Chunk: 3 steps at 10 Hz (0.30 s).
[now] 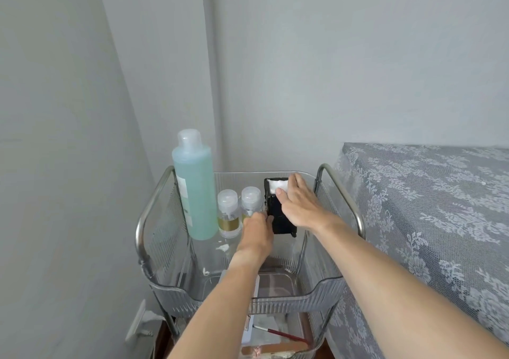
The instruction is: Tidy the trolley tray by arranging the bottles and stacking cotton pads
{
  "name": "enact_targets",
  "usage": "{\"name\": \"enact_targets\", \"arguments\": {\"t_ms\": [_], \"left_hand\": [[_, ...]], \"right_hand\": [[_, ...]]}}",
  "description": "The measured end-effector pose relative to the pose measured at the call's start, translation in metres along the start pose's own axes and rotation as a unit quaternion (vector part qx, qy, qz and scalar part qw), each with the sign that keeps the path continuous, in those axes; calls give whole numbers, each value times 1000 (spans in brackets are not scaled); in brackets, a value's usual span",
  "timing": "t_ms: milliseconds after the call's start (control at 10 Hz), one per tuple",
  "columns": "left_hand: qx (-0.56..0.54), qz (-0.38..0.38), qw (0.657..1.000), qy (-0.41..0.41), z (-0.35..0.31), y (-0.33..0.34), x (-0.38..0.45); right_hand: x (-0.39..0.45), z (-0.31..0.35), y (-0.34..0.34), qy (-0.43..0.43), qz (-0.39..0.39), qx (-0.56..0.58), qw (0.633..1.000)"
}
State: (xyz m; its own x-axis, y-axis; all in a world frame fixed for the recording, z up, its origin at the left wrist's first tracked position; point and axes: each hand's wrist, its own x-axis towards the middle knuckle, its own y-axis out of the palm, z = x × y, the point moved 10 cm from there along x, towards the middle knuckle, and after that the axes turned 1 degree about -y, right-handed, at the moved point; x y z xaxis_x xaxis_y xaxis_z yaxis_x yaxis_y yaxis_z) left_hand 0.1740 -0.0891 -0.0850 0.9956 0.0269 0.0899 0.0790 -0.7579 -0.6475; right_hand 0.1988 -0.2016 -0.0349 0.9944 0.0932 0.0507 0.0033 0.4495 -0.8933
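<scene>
Both hands (298, 207) on black box (279, 221) (pads inside)

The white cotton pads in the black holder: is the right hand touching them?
Touching. The head view shows the right hand lying over the black holder, its fingertips resting on the white cotton pads.

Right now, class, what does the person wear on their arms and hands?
Nothing that shows. Both forearms are bare with no sleeves in view, and the left hand and right hand carry no gloves, rings, watch or bracelets. Fingernails look short and unpainted.
</scene>
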Motion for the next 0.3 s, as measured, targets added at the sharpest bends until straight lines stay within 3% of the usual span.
{"name": "enact_targets", "arguments": {"t_ms": [200,300], "left_hand": [[44,7,999,-17,16,-13,-29],[160,29,986,-23,26,-22,-55]], "right_hand": [[1,-2,-2,-14,-40,-7,999],[-5,0,-12,-25,-115,2,993]]}}
